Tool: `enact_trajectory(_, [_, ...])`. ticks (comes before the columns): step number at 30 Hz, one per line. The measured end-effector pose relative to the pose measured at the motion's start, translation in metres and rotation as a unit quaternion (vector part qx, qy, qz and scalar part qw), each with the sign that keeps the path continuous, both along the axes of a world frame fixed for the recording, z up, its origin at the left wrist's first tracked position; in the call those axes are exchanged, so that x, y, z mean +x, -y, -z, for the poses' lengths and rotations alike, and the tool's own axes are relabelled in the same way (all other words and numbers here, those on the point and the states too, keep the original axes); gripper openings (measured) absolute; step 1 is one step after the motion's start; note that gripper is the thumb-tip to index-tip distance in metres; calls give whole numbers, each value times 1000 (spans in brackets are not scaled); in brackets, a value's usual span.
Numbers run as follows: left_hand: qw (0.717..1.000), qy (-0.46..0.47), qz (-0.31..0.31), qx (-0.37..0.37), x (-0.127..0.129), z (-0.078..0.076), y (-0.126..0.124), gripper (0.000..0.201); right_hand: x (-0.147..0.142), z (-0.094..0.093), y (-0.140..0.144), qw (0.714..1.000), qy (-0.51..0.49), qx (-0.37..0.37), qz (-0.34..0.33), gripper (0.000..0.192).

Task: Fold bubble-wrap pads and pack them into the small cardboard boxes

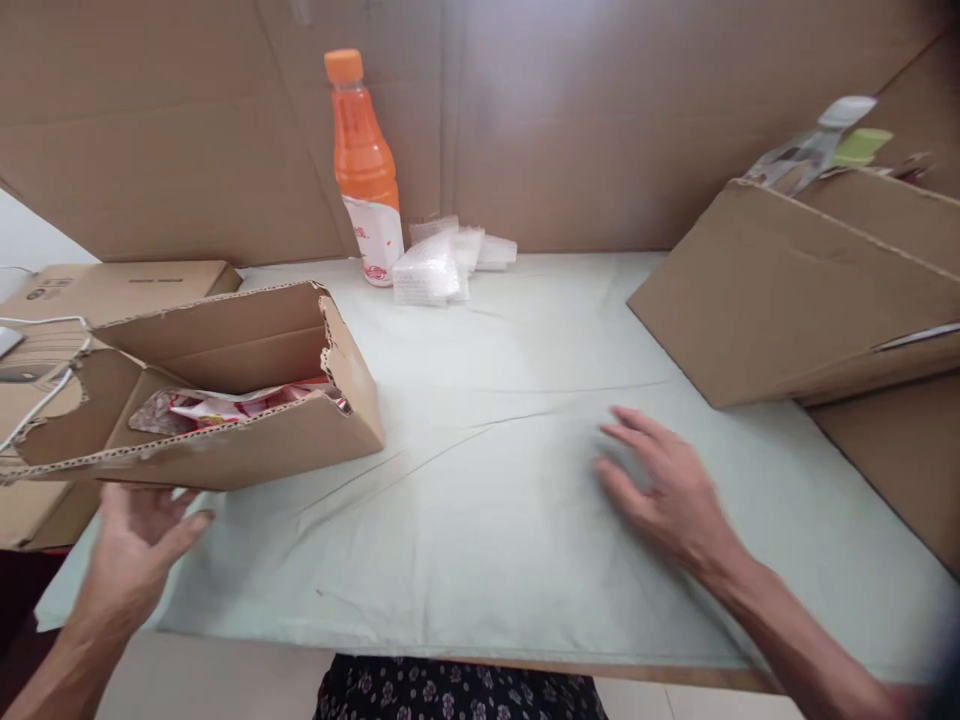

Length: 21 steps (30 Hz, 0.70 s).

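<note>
At the lower left, my left hand (142, 540) is at the near bottom edge of an open cardboard box (300, 450). Its thumb stands out to the side, and its fingertips are partly hidden by the box; I cannot tell whether they bear any of its weight. Red and white plastic packets (240, 405) lie inside this box. My right hand (664, 490), slightly blurred, hovers over or rests on the pale green tablecloth (480, 520), fingers apart and nothing in them.
An orange drink bottle (367, 180) stands at the back beside clear bubble wrap (435, 265). A tilted cardboard box (795, 300) at the right holds a clear bottle (817, 140). Flat cardboard boxes (165, 280) and a white cable (45, 320) lie left. Cardboard panels (600, 130) form the back wall.
</note>
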<state>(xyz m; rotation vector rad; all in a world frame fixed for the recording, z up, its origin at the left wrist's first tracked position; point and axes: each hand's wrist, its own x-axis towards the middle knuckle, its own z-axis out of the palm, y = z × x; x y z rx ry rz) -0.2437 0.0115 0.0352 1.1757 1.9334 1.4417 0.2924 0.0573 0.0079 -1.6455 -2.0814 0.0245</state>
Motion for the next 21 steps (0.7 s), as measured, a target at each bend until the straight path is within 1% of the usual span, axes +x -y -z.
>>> enact_trajectory(2, [998,43,26,-38,5,15,-6,78,-52,-4,-8,991,-39,-46,-119,46])
enact_trajectory(4, [998,46,33,-34,12,23,-17,74,-100,-5,-20,970,-73,-90,-212,59])
enact_trajectory(6, [998,46,47,-14,26,24,-30,71,-137,-3,-36,950,-108,-113,-270,69])
enact_trajectory(8, [996,46,73,1,44,22,-48,69,-159,0,-54,936,-154,-120,-293,76])
enact_trajectory(9, [995,44,85,9,55,21,-57,69,-164,3,-62,932,-183,-120,-288,77])
enact_trajectory(11, [994,38,97,23,75,22,-78,70,-161,6,-78,927,-237,-121,-265,76])
enact_trajectory(13, [994,26,102,33,92,25,-97,67,-146,8,-90,924,-263,-129,-246,74])
enact_trajectory(15, [994,8,107,34,105,30,-110,63,-124,5,-102,928,-258,-134,-233,66])
enact_trajectory(18, [994,-32,102,26,115,41,-116,56,-100,-5,-131,941,-266,-113,-177,42])
enact_trajectory(19, [994,-41,101,23,116,44,-115,53,-97,-9,-145,942,-277,-101,-158,36])
enact_trajectory(21, [993,-50,100,21,117,47,-112,49,-99,-15,-180,940,-304,-76,-136,32])
